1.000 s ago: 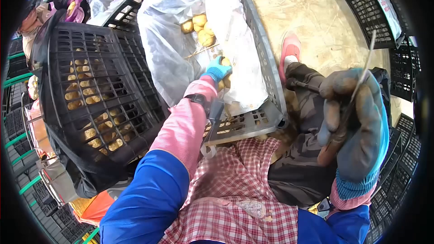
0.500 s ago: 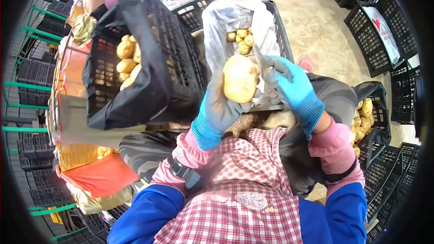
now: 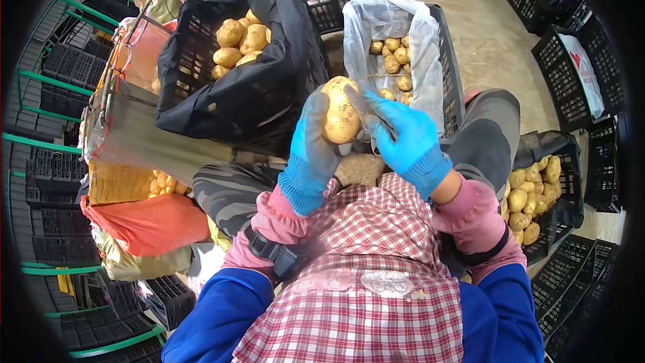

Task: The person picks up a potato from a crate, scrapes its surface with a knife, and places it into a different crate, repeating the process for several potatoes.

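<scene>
A large pale potato point(image 3: 341, 113) with brown specks is held upright above my lap. My left hand point(image 3: 313, 138), in a blue and grey glove, is closed around its left side and underside. My right hand point(image 3: 402, 136), gloved the same way, is closed, with its fingertips against the potato's right side. Whatever lies in its curled fingers is hidden by the glove. Just beyond my hands stands a black crate lined with white plastic point(image 3: 430, 70), with smaller potatoes point(image 3: 396, 54) inside.
A tall black-lined crate point(image 3: 222, 111) of big potatoes point(image 3: 240, 39) stands at left. Another crate of potatoes point(image 3: 534, 191) sits by my right leg. Stacked black crates point(image 3: 568, 81) line the right side. An orange-red sack point(image 3: 151, 225) lies at left.
The potato shows a more speckled side now. My right hand has come closer to it, and the thin grey blade-like shape seen by that hand no longer shows. The camera view has shifted.
</scene>
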The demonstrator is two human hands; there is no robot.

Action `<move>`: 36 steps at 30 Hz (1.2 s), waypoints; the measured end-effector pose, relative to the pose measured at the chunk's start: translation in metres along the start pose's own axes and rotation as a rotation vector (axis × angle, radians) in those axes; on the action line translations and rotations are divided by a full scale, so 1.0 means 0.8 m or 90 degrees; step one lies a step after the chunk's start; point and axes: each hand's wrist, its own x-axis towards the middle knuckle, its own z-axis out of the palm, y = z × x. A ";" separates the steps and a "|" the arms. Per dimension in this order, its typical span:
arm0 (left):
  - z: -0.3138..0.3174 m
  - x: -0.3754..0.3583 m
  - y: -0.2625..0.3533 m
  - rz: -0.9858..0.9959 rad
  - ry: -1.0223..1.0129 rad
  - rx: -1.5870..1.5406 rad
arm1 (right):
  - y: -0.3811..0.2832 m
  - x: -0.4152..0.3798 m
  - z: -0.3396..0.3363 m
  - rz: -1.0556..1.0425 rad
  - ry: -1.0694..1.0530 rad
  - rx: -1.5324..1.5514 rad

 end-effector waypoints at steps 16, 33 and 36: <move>-0.012 0.008 -0.033 -0.204 -0.025 -0.385 | 0.028 -0.007 -0.001 0.074 -0.039 -0.077; -0.039 0.015 -0.061 -0.166 -0.143 -0.463 | 0.000 -0.010 0.000 0.009 -0.139 -0.074; -0.026 0.005 -0.045 -0.205 -0.110 -0.426 | 0.022 -0.009 0.008 0.086 -0.069 0.045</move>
